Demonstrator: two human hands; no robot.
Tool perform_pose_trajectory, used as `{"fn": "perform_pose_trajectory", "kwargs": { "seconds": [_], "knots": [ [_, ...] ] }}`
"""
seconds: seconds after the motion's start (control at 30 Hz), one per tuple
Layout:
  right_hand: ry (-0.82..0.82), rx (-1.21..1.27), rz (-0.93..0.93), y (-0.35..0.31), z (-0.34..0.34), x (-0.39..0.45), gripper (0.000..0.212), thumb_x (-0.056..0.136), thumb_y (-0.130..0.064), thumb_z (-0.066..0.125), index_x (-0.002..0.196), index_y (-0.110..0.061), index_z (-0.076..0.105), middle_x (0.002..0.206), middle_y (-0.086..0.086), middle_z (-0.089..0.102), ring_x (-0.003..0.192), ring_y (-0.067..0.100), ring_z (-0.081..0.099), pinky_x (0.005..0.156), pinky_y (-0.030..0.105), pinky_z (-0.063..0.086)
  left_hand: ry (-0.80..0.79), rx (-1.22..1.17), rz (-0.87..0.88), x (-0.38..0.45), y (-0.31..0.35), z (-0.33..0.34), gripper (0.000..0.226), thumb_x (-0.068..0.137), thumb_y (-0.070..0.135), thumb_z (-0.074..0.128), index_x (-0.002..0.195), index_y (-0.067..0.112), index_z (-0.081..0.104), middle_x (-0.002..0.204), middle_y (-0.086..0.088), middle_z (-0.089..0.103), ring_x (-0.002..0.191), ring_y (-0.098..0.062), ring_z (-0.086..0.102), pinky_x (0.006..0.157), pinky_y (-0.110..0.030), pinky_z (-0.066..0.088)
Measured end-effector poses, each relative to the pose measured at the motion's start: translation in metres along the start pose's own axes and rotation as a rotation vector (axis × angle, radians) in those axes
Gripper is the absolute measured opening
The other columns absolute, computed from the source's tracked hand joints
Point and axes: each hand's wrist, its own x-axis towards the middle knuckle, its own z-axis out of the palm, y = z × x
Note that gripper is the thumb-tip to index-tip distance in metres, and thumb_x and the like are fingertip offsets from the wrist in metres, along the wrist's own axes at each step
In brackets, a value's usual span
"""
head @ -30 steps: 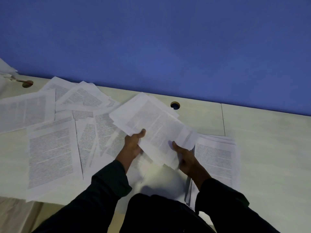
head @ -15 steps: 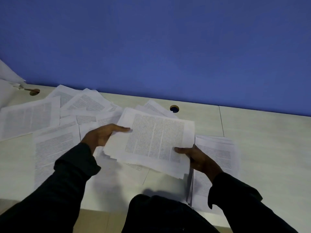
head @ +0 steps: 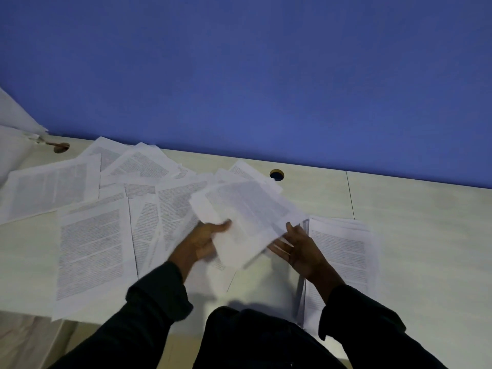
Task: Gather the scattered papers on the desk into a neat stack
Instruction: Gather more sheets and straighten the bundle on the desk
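- Bundle of papers [head: 247, 217]: held above the desk [head: 412, 235] between both hands, tilted, its far corner pointing toward the cable hole [head: 277, 174]. Motion blur softens its edges.
- Left hand [head: 205, 239]: at the bundle's near-left edge. Thumb lies on top of the sheets, remaining fingers curl beneath, so the hand grips the bundle. Forearm rises from lower left in a dark sleeve [head: 157, 294].
- Right hand [head: 298, 249]: at the bundle's near-right corner, palm turned up and toward the left. Fingers are extended and spread, with the tips under the paper edge; thumb points up beside the corner. The hand supports the sheets with straight fingers and does not clasp them.
- Scattered sheets [head: 93, 251]: lie flat and overlapping on the left half of the desk, at mixed angles, extending back to the blue wall [head: 266, 75].
- Second pile [head: 343, 251]: rests on the desk just right of the right hand, edges roughly aligned, near end hanging toward the desk's front edge.
- Second cable hole [head: 61, 147]: at far left, near the wall.
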Motion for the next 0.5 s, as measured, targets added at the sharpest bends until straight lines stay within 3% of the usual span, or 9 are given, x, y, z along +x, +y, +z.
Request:
{"fn": "perform_pose_trajectory", "kwargs": {
  "seconds": [0.07,0.17,0.27,0.33,0.43,0.5],
  "knots": [
    [0.087,-0.013,-0.067,0.002,0.013,0.01,0.036,0.093,-0.01,0.073,0.129,-0.01,0.065,0.125,0.014,0.073,0.11,0.035,0.071,0.099,0.054,0.057,-0.048,0.074,-0.063,-0.009,-0.023,0.016,0.053,0.088,-0.006,0.069,0.139,0.004,0.056,0.133,-0.018,0.066,0.117,-0.033,0.067,0.095,-0.05,0.057],
    [0.209,-0.05,-0.163,-0.006,0.012,0.009,0.048,0.083,0.01,0.076,0.129,0.0,0.066,0.127,0.016,0.072,0.114,0.038,0.069,0.1,0.059,0.054,-0.088,0.121,-0.087,-0.024,-0.023,0.016,0.063,0.086,0.008,0.077,0.144,0.009,0.052,0.135,-0.017,0.065,0.124,-0.035,0.063,0.102,-0.059,0.049],
    [0.078,-0.212,-0.198,-0.02,-0.004,-0.012,0.047,0.087,0.006,0.073,0.133,-0.005,0.065,0.128,0.012,0.073,0.116,0.033,0.07,0.089,0.044,0.062,-0.029,-0.019,-0.088,-0.032,0.011,-0.001,0.054,0.093,0.034,0.066,0.136,0.004,0.058,0.131,-0.019,0.066,0.118,-0.041,0.065,0.094,-0.066,0.051],
    [-0.052,-0.314,-0.172,-0.027,-0.009,-0.021,0.048,0.088,0.003,0.074,0.134,-0.009,0.066,0.129,0.01,0.073,0.12,0.032,0.069,0.091,0.043,0.06,-0.046,0.039,-0.085,-0.041,0.03,0.004,0.053,0.094,0.045,0.062,0.132,0.006,0.062,0.135,-0.021,0.064,0.115,-0.042,0.065,0.091,-0.06,0.055],
    [-0.138,-0.391,-0.168,-0.026,0.004,-0.021,0.055,0.085,0.002,0.078,0.137,-0.008,0.064,0.133,0.012,0.071,0.126,0.034,0.065,0.108,0.05,0.051,-0.145,0.249,-0.03,-0.052,0.025,0.051,0.042,0.092,0.028,0.072,0.13,0.013,0.066,0.131,-0.019,0.067,0.115,-0.035,0.068,0.099,-0.05,0.054],
    [-0.137,-0.386,-0.195,-0.024,0.009,-0.023,0.057,0.084,0.002,0.079,0.137,-0.008,0.064,0.133,0.013,0.07,0.125,0.034,0.066,0.109,0.053,0.05,-0.14,0.383,-0.015,-0.038,0.01,0.078,0.05,0.084,0.013,0.079,0.132,0.01,0.065,0.126,-0.013,0.071,0.111,-0.027,0.07,0.094,-0.04,0.057]
  ]
}}
